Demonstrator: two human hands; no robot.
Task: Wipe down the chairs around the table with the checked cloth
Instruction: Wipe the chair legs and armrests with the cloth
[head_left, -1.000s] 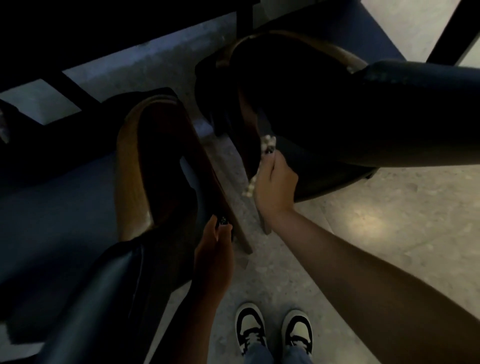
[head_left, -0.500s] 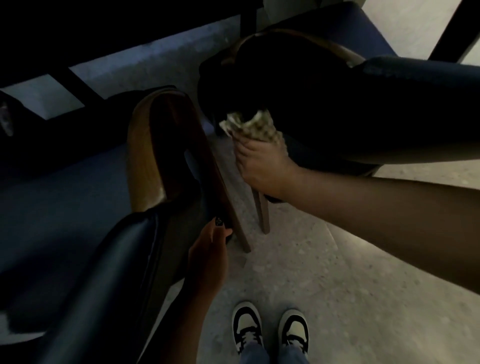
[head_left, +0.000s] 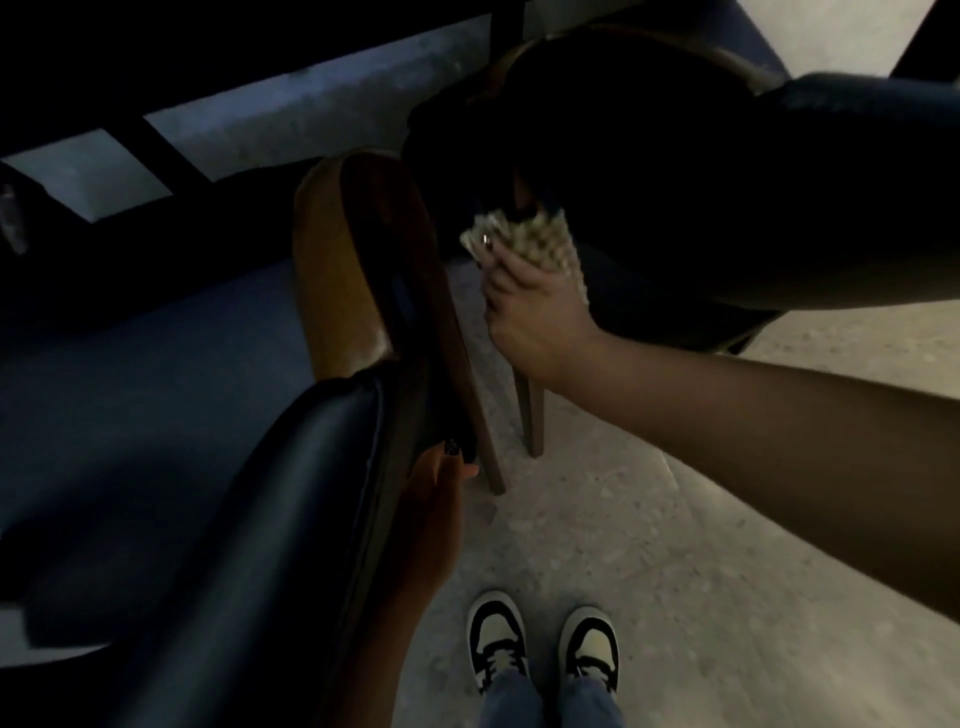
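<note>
Checked cloth (head_left: 524, 240) on dark chair (head_left: 727, 197); speckled concrete floor (head_left: 675, 545), dim room.

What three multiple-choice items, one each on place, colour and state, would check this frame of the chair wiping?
1. Where is the checked cloth?
A. Pressed against the dark side of the right-hand chair
B. Lying on the floor
C. Draped over the left-hand chair

2. What colours are the sneakers?
A. Red
B. Black and white
C. All brown

3. What is the left hand doing?
A. Holding a second cloth
B. Resting on the floor
C. Touching the back edge of the left-hand chair

Answers: 1 A, the right hand holds the cloth up against that chair. 2 B, dark panels on pale uppers. 3 C, its fingertips meet the chair's dark edge and no cloth is in it.
</note>
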